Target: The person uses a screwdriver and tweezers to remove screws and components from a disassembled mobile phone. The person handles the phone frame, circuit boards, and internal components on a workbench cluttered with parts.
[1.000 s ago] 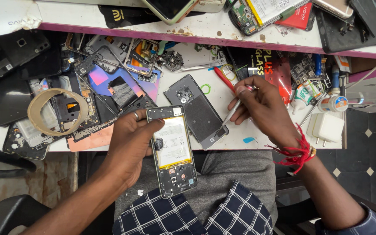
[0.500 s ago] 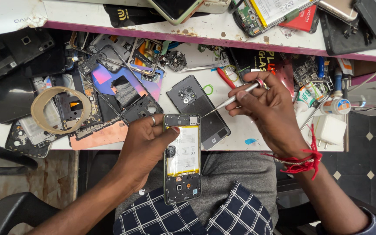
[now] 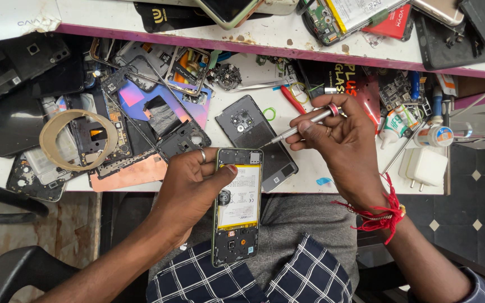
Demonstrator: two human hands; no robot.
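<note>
Presently the left hand [image 3: 189,185] is clamped on an opened phone [image 3: 237,206], back cover off, held over the lap just below the workbench edge [image 3: 366,188]. The right hand [image 3: 341,143] pinches a slim screwdriver [image 3: 298,127], tip apparently near the phone's top edge, above a dark rear cover [image 3: 256,140] lying on the bench

An opened smartphone with its back removed [image 3: 237,207], showing a white and yellow battery and dark circuit boards, is standing lengthwise over the lap. A slim silver metal screwdriver [image 3: 301,126] is slanting down-left toward its top edge.
</note>
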